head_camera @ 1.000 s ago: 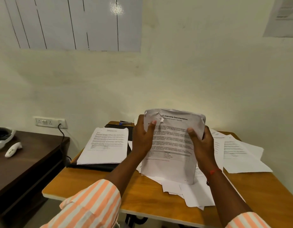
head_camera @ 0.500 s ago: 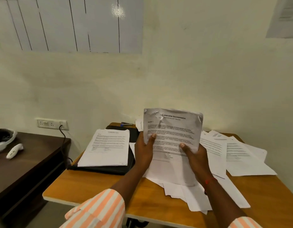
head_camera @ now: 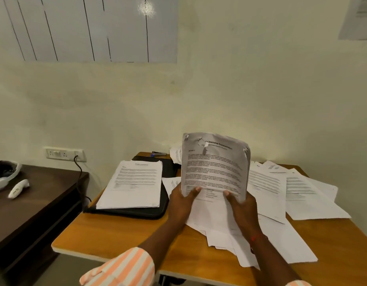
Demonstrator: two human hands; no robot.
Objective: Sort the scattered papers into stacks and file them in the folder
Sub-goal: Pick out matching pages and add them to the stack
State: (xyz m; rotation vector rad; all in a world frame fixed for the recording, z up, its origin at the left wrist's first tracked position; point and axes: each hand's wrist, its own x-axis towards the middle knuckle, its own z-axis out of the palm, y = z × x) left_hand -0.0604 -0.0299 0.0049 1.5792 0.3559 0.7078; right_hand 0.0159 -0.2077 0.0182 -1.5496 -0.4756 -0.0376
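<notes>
Holding a sheaf of printed pages (head_camera: 215,164) upright above the tabletop (head_camera: 108,238), print toward the camera.

Gripping its lower left edge with the left hand (head_camera: 181,205): thumb pressed flat on the front, fingers curled behind, out of sight. Gripping the lower right edge with the right hand (head_camera: 243,211) likewise: thumb on the front, fingers wrapped behind. Neither of the hands spread open, both clamped on the same sheaf and touching nothing else visible.

Sheaf creased and torn near the heading, top edge curved.

Below and right of the hands: scattered papers (head_camera: 281,195), overlapping, flat on the tabletop, reaching its right side.

Left of the hands: black folder (head_camera: 137,213) flat on the tabletop, carrying a squared stack of pages (head_camera: 135,182).

Behind the folder, by the wall: small blue-tipped item (head_camera: 158,154), too small to identify.

Red thread (head_camera: 253,238) at the right wrist. Orange-and-white striped sleeve (head_camera: 120,267) on the left arm.

Further left: dark side desk (head_camera: 44,203) with a white handheld device (head_camera: 18,188), and a wall socket (head_camera: 64,154) with a black cable (head_camera: 79,178) plugged in.
</notes>
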